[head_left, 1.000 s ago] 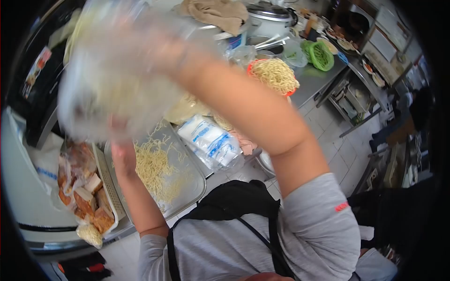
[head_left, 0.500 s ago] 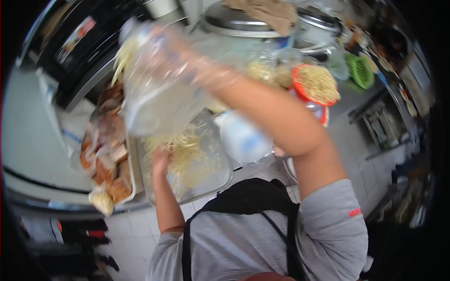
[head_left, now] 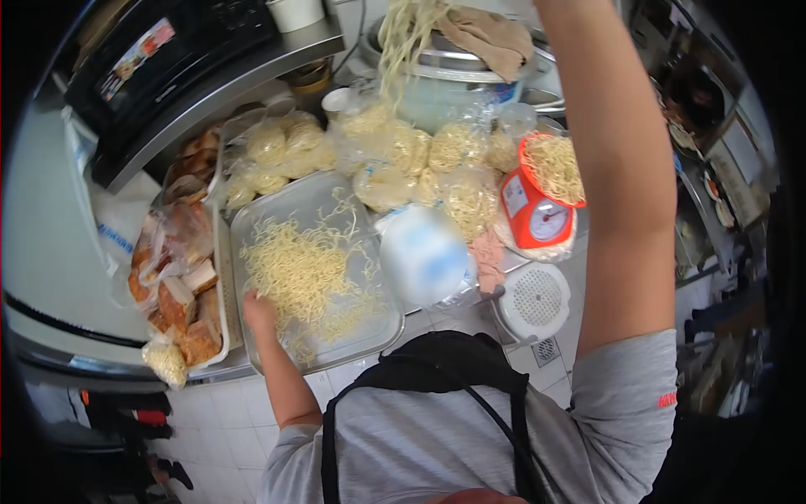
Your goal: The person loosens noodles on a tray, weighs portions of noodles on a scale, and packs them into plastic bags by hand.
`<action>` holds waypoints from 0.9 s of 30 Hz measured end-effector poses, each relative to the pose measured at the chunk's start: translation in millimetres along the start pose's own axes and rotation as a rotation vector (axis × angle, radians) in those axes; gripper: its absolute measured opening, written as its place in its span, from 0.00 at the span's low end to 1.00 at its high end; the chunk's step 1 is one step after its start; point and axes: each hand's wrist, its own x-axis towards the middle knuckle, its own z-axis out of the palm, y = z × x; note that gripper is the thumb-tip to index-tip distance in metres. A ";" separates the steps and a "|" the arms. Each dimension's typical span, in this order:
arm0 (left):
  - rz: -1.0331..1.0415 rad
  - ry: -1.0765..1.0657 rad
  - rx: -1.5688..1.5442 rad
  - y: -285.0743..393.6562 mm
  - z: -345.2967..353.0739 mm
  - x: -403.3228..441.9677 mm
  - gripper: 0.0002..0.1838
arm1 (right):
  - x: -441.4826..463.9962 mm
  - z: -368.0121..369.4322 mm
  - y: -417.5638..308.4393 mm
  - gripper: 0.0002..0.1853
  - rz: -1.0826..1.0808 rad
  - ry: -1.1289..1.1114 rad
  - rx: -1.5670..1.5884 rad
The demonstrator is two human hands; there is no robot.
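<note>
My left hand (head_left: 260, 312) is at the left side of a clear tray (head_left: 388, 307), its fingers curled by the edge of a loose heap of pale yellow noodles (head_left: 298, 273). Whether it grips noodles or the tray rim is hidden. My right arm (head_left: 621, 168) is raised high, and its hand lies beyond the top of the view. Long noodle strands (head_left: 405, 52) dangle at the top centre, above bagged noodles; what holds them is out of sight.
Bagged noodle portions (head_left: 386, 185) line the back. To the right stands a red scale (head_left: 537, 212) with noodles in its pan, above a white perforated stool (head_left: 536, 301). A tray of browned meat pieces (head_left: 180, 290) sits left. A cloth (head_left: 487, 38) drapes a large pot lid.
My right arm has swung up and right, taking its gloved hand and a plastic bag out of view. My left hand has moved left and nearer me, toward the tray's side.
</note>
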 end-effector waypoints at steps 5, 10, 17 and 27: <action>-0.094 -0.252 -0.057 -10.6 0.9 14.2 0.24 | -13.5 -58.7 -19.4 0.21 -0.059 0.101 -0.202; -0.082 -0.430 -0.096 -26.6 -4.0 33.5 0.39 | -37.0 -112.9 -28.3 0.22 -0.085 0.183 -0.372; -0.196 -0.340 0.469 69.3 -30.2 -8.1 0.45 | -83.7 -197.0 -1.6 0.23 -0.015 0.238 -0.532; -0.096 -0.497 0.724 62.1 -19.6 -12.1 0.48 | -155.7 -237.8 81.1 0.25 0.361 0.082 -0.671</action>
